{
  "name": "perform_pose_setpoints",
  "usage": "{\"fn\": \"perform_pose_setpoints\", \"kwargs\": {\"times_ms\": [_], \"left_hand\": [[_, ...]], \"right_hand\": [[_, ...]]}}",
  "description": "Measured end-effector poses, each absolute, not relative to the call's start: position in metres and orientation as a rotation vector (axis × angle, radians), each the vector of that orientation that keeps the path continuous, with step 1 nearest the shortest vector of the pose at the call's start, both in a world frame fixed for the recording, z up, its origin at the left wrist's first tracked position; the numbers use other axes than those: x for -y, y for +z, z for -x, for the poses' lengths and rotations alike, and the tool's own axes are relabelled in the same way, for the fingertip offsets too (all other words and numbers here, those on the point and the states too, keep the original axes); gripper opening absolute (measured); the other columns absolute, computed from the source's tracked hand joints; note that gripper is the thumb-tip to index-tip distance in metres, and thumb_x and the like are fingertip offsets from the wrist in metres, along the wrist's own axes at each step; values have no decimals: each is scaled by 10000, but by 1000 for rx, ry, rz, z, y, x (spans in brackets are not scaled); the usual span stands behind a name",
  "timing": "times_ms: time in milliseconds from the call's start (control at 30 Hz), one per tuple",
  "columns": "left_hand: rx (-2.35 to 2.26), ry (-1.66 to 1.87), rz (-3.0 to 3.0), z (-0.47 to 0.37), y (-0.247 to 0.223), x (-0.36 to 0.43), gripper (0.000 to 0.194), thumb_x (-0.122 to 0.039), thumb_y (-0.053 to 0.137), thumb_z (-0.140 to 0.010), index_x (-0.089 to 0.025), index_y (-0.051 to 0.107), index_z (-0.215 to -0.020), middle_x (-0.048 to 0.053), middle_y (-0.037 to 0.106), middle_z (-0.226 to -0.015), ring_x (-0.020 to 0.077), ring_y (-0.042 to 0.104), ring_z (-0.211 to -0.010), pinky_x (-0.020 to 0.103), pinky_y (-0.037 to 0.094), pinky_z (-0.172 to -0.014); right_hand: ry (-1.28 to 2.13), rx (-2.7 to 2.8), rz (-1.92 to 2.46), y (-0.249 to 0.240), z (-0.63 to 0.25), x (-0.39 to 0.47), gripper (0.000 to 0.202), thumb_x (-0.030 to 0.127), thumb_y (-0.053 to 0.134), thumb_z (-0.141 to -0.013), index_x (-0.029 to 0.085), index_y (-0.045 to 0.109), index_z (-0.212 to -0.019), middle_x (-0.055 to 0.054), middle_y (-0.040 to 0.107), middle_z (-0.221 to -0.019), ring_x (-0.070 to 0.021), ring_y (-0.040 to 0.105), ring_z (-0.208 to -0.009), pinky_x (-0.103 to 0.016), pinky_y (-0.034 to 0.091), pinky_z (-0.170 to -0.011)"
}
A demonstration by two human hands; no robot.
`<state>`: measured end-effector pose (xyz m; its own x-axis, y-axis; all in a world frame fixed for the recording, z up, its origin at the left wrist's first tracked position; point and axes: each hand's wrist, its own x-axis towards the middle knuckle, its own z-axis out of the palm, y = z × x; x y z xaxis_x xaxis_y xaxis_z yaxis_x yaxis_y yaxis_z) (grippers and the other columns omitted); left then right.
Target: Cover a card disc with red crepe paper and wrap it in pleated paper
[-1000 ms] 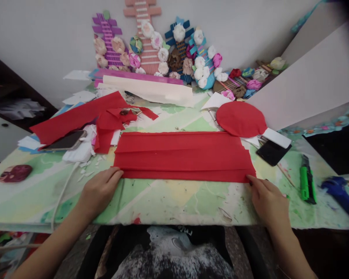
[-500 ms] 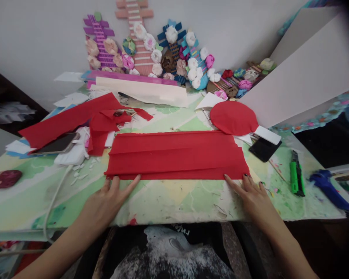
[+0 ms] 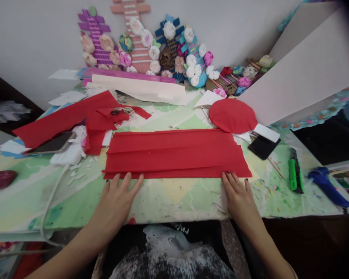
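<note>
A long red sheet point(image 3: 174, 149) lies spread along the middle of the tabletop point(image 3: 177, 201), its length running roughly parallel to the front edge. As far as it shows, 1 narrow fold is laid along the near side, and at least 1 more crease runs lengthwise above it. The wider part towards the back edge lies mostly flat, so I judge the folding to be at an early stage, with most of the width left unfolded; the number of layers cannot be told.

The sheet lies just ahead of both grips, on the side away from the front edge. The left grip point(image 3: 114, 199) is open, fingers spread, tips on the near fold towards its left end. The right grip point(image 3: 241, 197) is also open, fingers closer together, tips at the same fold near its right end. Neither clasps anything.
</note>
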<state>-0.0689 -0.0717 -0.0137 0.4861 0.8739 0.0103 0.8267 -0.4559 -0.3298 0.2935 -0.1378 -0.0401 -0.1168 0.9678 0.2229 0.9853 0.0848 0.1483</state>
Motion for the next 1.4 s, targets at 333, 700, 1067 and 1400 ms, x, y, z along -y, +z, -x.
{"fn": "perform_pose_setpoints", "kwargs": {"times_ms": [333, 700, 1067, 1400], "left_hand": [[1089, -313, 2659, 38, -32, 67, 401, -232, 356, -969, -13, 623, -1172, 216, 622, -1193, 346, 535, -1154, 490, 432, -986], [1215, -430, 2805, -7, -34, 81, 411, -171, 367, -938, -98, 545, -1300, 123, 556, -1331, 361, 400, -1262, 569, 300, -1052], [1296, -412, 2765, 11, -31, 81, 448, -342, 446, -930, -173, 525, -1337, 132, 586, -1286, 337, 474, -1201, 556, 348, -1002], [1637, -221, 2474, 49, -30, 89, 512, -405, 385, -921, -120, 548, -1313, 211, 569, -1279, 399, 475, -1214, 608, 328, -972]], "right_hand": [[-238, 2337, 1731, -40, -231, 125, 578, -43, 329, -767, 22, 507, -1313, -168, 576, -1320, -293, 482, -1276, -490, 409, -1062], [-163, 2388, 1588, -28, -170, 116, 486, 40, 359, -851, -11, 514, -1309, -201, 545, -1347, -306, 449, -1303, -476, 424, -1058], [-108, 2155, 1853, -29, -188, 124, 443, 279, 371, -966, 66, 513, -1327, -141, 572, -1336, -284, 489, -1270, -533, 274, -1101], [-210, 2033, 2111, -38, -264, 141, 497, 349, 298, -980, 74, 463, -1359, -173, 546, -1355, -299, 465, -1294, -577, 293, -1062]]}}
